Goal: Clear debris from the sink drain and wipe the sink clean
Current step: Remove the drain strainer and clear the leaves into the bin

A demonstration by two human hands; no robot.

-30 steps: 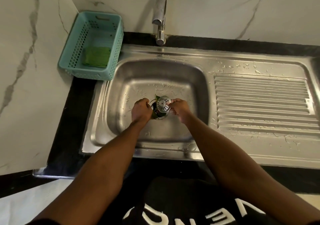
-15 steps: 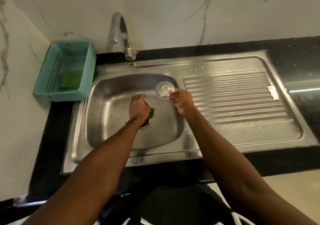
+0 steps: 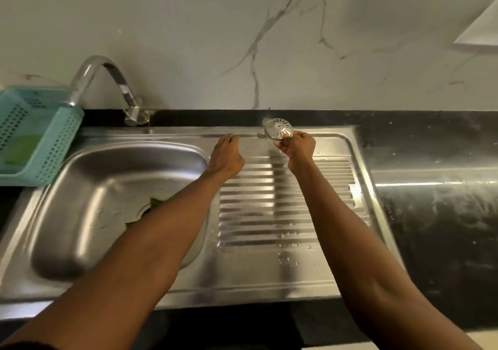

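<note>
1. the right hand (image 3: 297, 146) pinches the drain strainer (image 3: 278, 130) by its near rim between curled fingertips, holding it over the far edge of the steel draining board (image 3: 285, 196), close to the black counter strip along the wall.
2. the left hand (image 3: 225, 158) holds nothing; its fingers reach forward, loosely together, resting on or just above the flat strip between the basin and the ribs. whether it touches the steel i cannot tell.
3. the left forearm crosses the sink basin (image 3: 89, 177) and hides most of the drain hole. green leafy debris (image 3: 156, 203) shows at the hole just beside the arm.
4. progress, as i judge it: the strainer is out of the drain, so the opening step is done. the debris is not yet lifted out, and no wiping has begun; droplets lie on the board.
5. at the far left corner a teal basket (image 3: 54, 144) holds a green cloth (image 3: 21, 147), probably the wiper, beside the tap (image 3: 107, 85).
</note>
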